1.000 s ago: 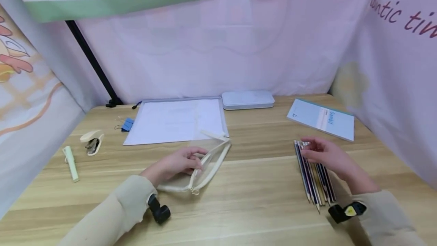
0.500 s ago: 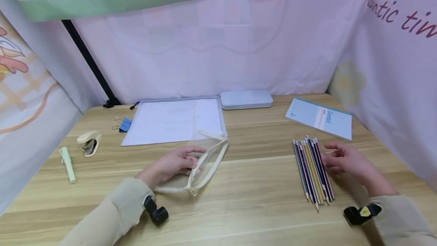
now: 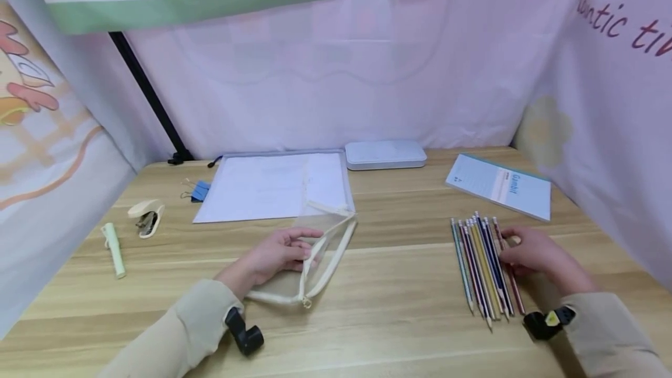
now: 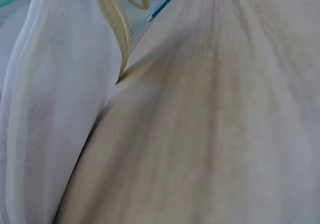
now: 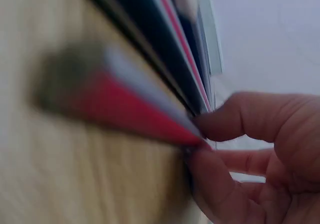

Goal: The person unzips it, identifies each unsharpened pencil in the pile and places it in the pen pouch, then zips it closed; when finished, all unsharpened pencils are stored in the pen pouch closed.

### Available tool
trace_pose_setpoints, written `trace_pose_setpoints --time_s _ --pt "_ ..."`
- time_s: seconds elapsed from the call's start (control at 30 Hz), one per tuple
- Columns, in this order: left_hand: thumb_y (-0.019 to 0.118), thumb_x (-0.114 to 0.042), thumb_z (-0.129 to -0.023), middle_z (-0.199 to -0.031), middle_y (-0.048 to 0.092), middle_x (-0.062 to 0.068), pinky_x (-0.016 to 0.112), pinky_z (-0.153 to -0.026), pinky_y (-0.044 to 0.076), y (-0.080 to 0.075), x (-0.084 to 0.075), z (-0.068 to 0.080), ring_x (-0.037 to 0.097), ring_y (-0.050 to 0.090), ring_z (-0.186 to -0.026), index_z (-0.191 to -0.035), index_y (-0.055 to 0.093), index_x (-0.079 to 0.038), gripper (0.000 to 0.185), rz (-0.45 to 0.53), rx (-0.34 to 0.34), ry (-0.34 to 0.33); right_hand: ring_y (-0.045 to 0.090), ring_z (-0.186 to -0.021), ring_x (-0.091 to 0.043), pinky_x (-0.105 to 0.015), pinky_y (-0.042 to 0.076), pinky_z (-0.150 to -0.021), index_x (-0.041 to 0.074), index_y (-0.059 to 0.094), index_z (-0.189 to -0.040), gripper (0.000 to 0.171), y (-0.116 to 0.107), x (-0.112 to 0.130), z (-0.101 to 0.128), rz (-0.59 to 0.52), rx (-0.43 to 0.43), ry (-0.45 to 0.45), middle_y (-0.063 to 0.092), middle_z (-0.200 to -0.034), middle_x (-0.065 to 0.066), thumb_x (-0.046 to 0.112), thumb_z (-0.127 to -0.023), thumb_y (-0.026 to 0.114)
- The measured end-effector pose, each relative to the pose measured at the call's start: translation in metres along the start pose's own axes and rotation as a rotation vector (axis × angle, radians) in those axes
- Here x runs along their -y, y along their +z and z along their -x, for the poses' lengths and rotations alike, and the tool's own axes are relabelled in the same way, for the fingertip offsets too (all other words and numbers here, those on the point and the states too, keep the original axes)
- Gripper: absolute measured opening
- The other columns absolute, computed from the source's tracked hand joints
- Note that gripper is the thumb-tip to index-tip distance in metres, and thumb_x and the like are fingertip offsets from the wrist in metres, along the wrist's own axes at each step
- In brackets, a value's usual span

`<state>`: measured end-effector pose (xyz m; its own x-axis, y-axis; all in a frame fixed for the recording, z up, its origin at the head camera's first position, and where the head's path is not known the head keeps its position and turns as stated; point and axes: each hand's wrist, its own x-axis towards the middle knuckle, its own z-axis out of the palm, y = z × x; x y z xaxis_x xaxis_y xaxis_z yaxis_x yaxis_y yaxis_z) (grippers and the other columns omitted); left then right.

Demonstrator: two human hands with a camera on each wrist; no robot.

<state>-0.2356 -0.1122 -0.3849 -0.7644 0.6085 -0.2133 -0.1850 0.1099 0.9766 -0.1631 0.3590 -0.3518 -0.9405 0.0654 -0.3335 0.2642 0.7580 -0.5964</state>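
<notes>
My left hand (image 3: pixel 278 255) holds the edge of a pale, see-through mesh pouch (image 3: pixel 340 251) by its open zip, thumb and fingers on the rim. The pouch's white mesh side (image 4: pixel 65 83) fills the left of the left wrist view. On the right, several pencils (image 3: pixel 482 267) lie side by side, tips toward me. At their right edge my right hand (image 3: pixel 538 254) pinches a red pencil (image 3: pixel 515 289) between thumb and finger. That same red-and-white pencil (image 5: pixel 135 106) appears blurred in the right wrist view, beside the darker ones.
Behind the pouch lies a clipboard-like board with white paper (image 3: pixel 273 185). A pale case (image 3: pixel 385 155) and a blue notebook (image 3: pixel 499 186) are at the back. A binder clip (image 3: pixel 200 191), a stapler (image 3: pixel 148 218) and a light green pen (image 3: pixel 114 251) sit at left.
My right hand has come off the top of the pencils to their right side and now pinches the red one, which is slightly spread from the others. The left hand keeps its hold on the pouch.
</notes>
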Motion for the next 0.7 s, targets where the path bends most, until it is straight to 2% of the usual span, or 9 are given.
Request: trace_pose_setpoints --time_s 0.17,0.3,0.47,0.6,0.7 --pt "0.055 0.001 -0.086 -0.095 0.064 0.004 0.032 -0.077 0.055 0.005 0.000 0.000 0.014 0.065 -0.082 -0.134 0.042 0.002 0.050 0.001 -0.020 0.023 0.056 -0.063 -0.019 -0.033 0.052 -0.057 -0.017 0.030 -0.129 0.064 0.000 0.002 -0.001 0.027 0.013 0.008 0.056 -0.088 -0.018 0.010 -0.079 0.059" --pt "0.056 0.002 -0.085 -0.090 0.063 0.002 0.031 -0.076 0.055 0.010 0.001 0.000 0.012 0.065 -0.079 -0.132 0.043 0.004 0.049 -0.005 -0.044 0.047 0.057 -0.065 -0.018 -0.033 0.053 -0.060 -0.019 0.024 -0.130 0.066 -0.003 0.000 0.000 -0.053 -0.007 0.034 0.057 -0.088 -0.018 0.010 -0.081 0.057" --pt "0.057 0.003 -0.084 -0.087 0.063 0.002 0.030 -0.073 0.055 0.016 0.000 0.001 0.011 0.063 -0.075 -0.129 0.046 0.005 0.047 -0.041 -0.078 0.060 0.061 -0.070 -0.014 -0.031 0.056 -0.066 -0.016 0.016 -0.137 0.069 -0.003 0.010 0.004 -0.276 -0.068 0.007 0.060 -0.088 -0.010 0.013 -0.087 0.053" --pt "0.059 0.002 -0.082 -0.085 0.063 0.001 0.026 -0.070 0.054 0.024 -0.003 0.005 0.010 0.060 -0.073 -0.125 0.051 0.003 0.044 -0.101 -0.132 0.071 0.061 -0.074 -0.008 -0.026 0.056 -0.068 -0.010 0.011 -0.143 0.071 0.009 0.042 0.004 -0.454 -0.067 -0.069 0.061 -0.090 -0.004 0.012 -0.090 0.053" --pt "0.059 0.003 -0.081 -0.083 0.063 0.000 0.024 -0.070 0.053 0.030 -0.003 0.006 0.009 0.058 -0.072 -0.124 0.053 0.003 0.043 -0.111 -0.163 0.073 0.060 -0.073 -0.007 -0.023 0.055 -0.066 -0.006 0.010 -0.144 0.069 0.025 0.073 0.003 -0.590 -0.044 -0.139 0.060 -0.086 0.000 0.008 -0.090 0.051"
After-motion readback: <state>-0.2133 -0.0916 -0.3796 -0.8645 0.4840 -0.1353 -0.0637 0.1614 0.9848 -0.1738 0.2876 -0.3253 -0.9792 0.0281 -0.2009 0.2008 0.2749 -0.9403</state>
